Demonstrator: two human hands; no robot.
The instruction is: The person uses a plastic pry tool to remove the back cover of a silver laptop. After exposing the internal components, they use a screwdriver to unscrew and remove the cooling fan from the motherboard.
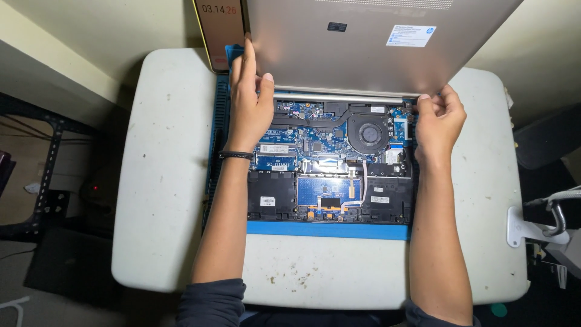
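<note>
An opened laptop base (330, 163) lies on a blue mat (327, 230) in the middle of a white, speckled table (169, 181), its circuit boards, round black fan (368, 134) and black battery cells (271, 195) all exposed. A silver cover panel (375, 42) is tilted up from the far edge of the base, its underside facing the camera.

The left hand (248, 106) lies flat with fingers stretched upward along the panel's left edge, the thumb spread to the side and resting at the panel's lower rim; a dark band circles the wrist. The right hand (439, 118) is curled, fingertips pressed together on the panel's lower right corner, just above the base's right end.

On the panel sits a small black rectangular mark (337, 26) near the centre and a white rectangular sticker with blue print (410, 36) to its right (the print is too small to make out anyway). Small white labels (267, 201) sit on the battery cells, one on the left, another on the right. A white strip label (275, 148) lies on the board just by the left wrist. Behind the left hand stands a yellow-edged device with a lit screen (221, 27).
</note>
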